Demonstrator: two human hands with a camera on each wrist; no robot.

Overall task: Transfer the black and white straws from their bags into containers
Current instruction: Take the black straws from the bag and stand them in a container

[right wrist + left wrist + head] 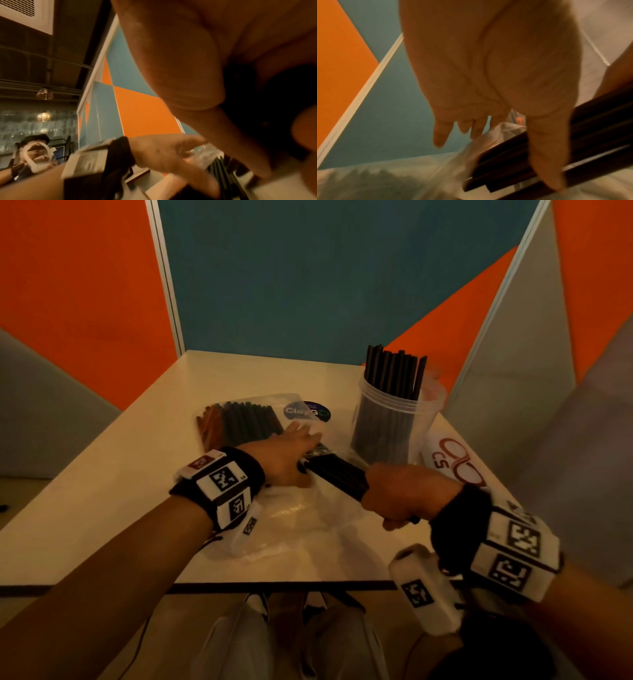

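Observation:
My right hand (397, 494) grips a bundle of black straws (337, 474) near one end; the bundle lies slanted above a clear plastic bag (301, 522) on the white table (102, 491). My left hand (294, 455) lies with straight fingers over the bag and the bundle's far end. In the left wrist view its thumb (546, 159) crosses the black straws (599, 135). In the right wrist view my right hand (223, 101) is curled round the dark bundle (274, 108). A clear container (390, 422) at the right holds several upright black straws. Behind my left hand lies a second bag (239, 422) of dark straws.
A round blue sticker (307, 411) sits on the far bag. A white item with a red logo (455, 463) lies right of the container. Orange and teal partition panels (308, 275) close the table on three sides. Another person (37, 152) sits beyond the booth.

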